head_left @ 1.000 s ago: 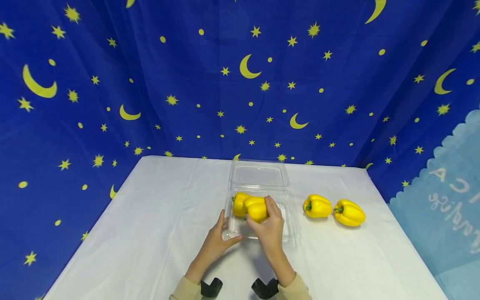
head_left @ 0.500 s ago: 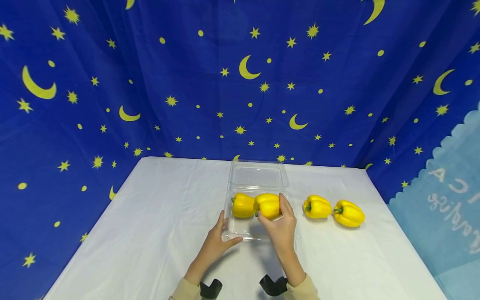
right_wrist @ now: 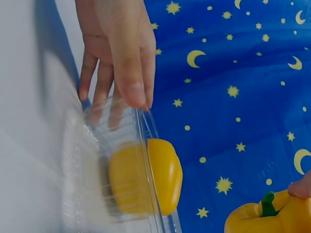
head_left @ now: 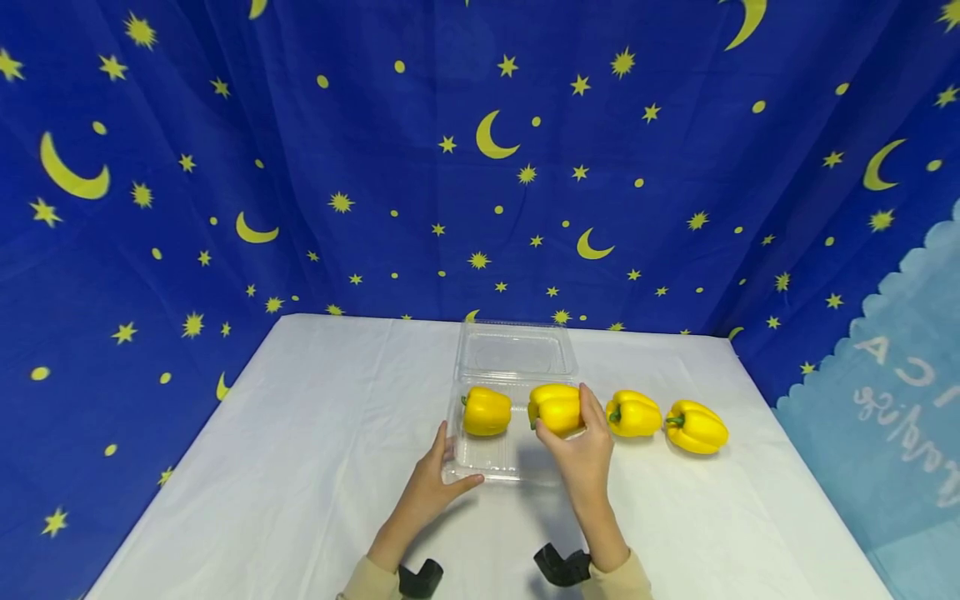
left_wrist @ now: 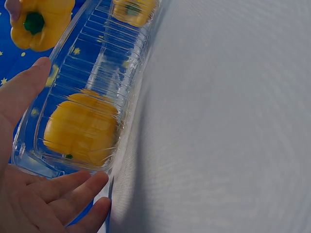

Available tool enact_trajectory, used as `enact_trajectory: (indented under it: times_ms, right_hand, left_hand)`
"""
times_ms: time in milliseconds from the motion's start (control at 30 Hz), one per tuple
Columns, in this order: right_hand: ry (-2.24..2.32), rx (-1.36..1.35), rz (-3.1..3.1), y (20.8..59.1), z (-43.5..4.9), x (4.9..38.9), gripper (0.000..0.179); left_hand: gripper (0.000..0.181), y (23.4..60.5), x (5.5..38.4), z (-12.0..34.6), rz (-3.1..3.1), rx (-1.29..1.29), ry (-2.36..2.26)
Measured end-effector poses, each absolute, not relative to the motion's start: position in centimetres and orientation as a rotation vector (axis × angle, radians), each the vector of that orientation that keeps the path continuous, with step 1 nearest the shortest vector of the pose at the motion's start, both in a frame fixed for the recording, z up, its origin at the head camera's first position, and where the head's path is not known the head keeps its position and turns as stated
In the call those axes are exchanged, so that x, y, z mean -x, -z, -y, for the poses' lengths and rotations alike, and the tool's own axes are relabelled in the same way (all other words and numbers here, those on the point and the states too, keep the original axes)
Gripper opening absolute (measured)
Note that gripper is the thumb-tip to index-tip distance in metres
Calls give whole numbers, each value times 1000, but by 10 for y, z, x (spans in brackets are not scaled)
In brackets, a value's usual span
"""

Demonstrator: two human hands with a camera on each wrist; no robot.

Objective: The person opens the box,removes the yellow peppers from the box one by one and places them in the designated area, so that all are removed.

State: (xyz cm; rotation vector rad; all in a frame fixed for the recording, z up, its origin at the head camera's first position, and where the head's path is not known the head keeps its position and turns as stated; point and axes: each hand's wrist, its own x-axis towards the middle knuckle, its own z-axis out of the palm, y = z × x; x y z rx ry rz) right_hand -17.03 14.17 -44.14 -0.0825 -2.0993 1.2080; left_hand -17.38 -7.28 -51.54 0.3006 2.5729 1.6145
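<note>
My right hand holds a yellow bell pepper over the right part of a clear plastic clamshell container, thumb near the green stem and fingers at the far side. Inside the container, on its left, lies another yellow bell pepper. My left hand rests at the container's front left corner, thumb along the front rim and nearly straight fingers by the left side. In the left wrist view, the held pepper appears above the rim, and the pepper inside shows through the clear wall.
To the right of the container, two more yellow bell peppers lie side by side on the white-covered table. The container's lid is folded back behind it. A blue star-and-moon curtain hangs behind the table.
My right hand has moved rightward with its bell pepper, away from the pepper inside the container, so a gap now shows between the two. My left hand has stayed at the corner.
</note>
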Motion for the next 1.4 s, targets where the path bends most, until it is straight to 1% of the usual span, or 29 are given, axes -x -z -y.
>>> enact_trajectory:
  times_ms: [533,900,1400]
  right_hand:
    - [-1183,174,2107,439,-166,169,77]
    - [-1124,169,2052,443,-182,171,74]
    - [-1100,196,2015,445,-196,169,75]
  left_hand:
    - [107,517,174,73,-2582,-300,-1599]
    - [106,515,173,73,-2575,-301,-1609]
    - [106,515,173,73,-2580,-276,-1588]
